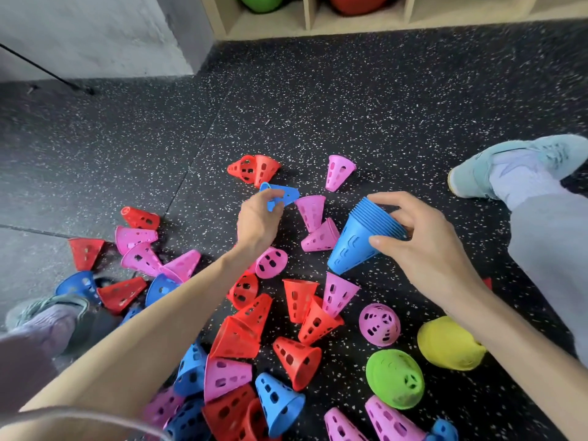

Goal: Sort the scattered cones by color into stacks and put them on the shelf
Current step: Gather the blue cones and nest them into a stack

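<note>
- The left hand (259,219) has its fingertips pinched on a single blue cone (280,195), which is lifted clear of the floor and lies sideways, its wide rim toward the right.
- The right hand (423,243) grips a nested blue stack (361,241) around its rim end: thumb on the near side, fingers curled over the far side, narrow tip pointing down-left.
- The single cone and the stack are apart, with two pink cones (313,218) on the floor between and below them.
- Red, pink and blue cones lie scattered over the speckled black floor (318,100), most thickly near the person's forearms.
- A green dome (394,378) and a yellow dome (447,343) sit just beside the right forearm.
- The wooden shelf (307,17) stands at the far edge, well apart.
</note>
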Demonstrator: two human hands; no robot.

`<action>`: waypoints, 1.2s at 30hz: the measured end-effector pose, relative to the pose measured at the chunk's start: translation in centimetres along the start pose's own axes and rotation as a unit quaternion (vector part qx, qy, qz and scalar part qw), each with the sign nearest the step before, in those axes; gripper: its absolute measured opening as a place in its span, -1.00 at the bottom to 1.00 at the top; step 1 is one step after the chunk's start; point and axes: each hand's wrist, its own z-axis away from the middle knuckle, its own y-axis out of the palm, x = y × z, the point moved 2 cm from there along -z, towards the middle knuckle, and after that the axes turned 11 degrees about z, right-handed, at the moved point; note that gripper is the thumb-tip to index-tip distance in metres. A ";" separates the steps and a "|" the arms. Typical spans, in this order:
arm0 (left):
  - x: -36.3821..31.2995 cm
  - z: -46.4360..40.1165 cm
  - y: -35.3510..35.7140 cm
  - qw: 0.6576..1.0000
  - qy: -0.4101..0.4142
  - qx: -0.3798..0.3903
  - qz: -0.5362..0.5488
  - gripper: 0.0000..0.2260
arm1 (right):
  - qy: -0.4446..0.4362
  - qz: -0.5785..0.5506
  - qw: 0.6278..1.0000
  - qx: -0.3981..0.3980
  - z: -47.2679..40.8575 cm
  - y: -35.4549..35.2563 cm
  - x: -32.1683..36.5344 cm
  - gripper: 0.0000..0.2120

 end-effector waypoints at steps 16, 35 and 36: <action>-4.9 13.8 -10.3 0.956 0.266 0.125 0.022 -0.90 | -0.066 -0.051 0.991 -0.101 1.9 -0.5 4.3 -0.53; -6.9 16.9 -7.0 0.961 0.243 0.064 0.117 -0.89 | -0.107 -0.109 0.986 0.072 3.1 3.5 3.7 -0.53; -6.9 17.2 -6.8 0.961 0.238 0.062 0.126 -0.89 | -0.103 -0.115 0.985 0.075 3.1 3.6 3.6 -0.53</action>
